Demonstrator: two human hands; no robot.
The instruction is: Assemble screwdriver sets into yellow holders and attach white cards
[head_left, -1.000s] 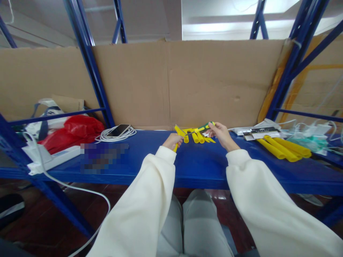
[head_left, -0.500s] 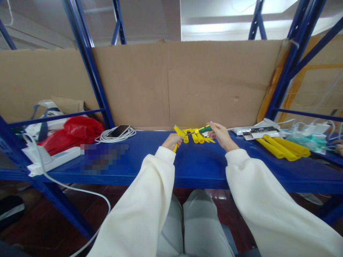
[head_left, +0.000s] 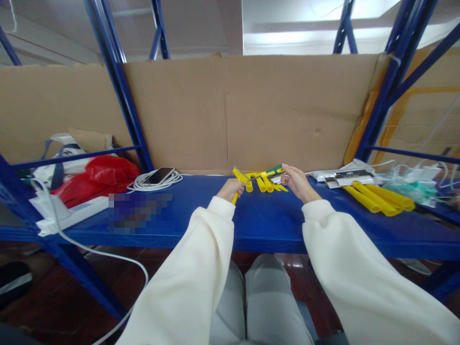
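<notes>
Bright overhead light, sharp centre, edges bent by wide-angle lens.
</notes>
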